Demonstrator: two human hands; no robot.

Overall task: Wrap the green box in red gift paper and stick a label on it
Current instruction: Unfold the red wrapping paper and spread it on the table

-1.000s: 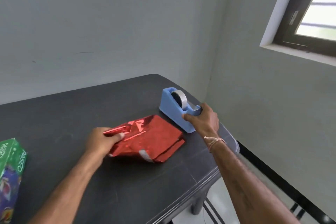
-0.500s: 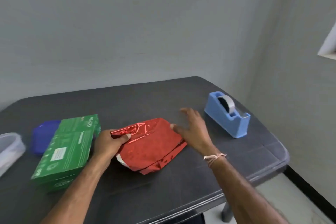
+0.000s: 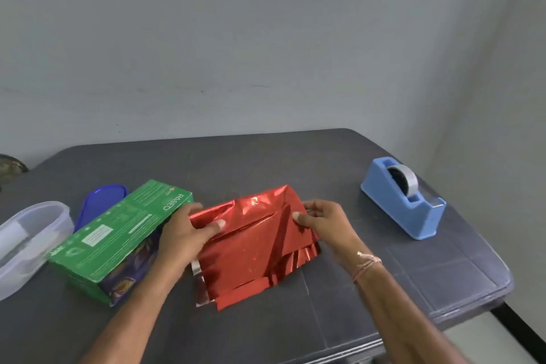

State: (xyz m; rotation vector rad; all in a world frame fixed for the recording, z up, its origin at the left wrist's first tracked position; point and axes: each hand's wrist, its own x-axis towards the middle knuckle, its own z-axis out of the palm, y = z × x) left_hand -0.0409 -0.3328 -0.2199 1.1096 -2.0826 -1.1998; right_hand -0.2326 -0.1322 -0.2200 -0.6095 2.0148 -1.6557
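A folded sheet of shiny red gift paper (image 3: pixel 254 248) is at the middle of the dark table, its far part lifted. My left hand (image 3: pixel 186 233) pinches its upper left edge, thumb on top. My right hand (image 3: pixel 325 224) pinches its upper right edge. The long green box (image 3: pixel 118 239) lies bare on the table just left of the paper, touching my left hand. No label is visible.
A blue tape dispenser (image 3: pixel 404 198) with a grey roll stands at the right, near the table's edge. A clear plastic container (image 3: pixel 29 242) sits at the far left, with a blue lid (image 3: pixel 100 204) behind the green box. The dark table (image 3: pixel 384 281) ends close on the right and front.
My right hand left the tape dispenser, crossed to the red paper and took hold of its right edge. Both hands now hold the paper up. The view swung left, bringing the green box and container in.
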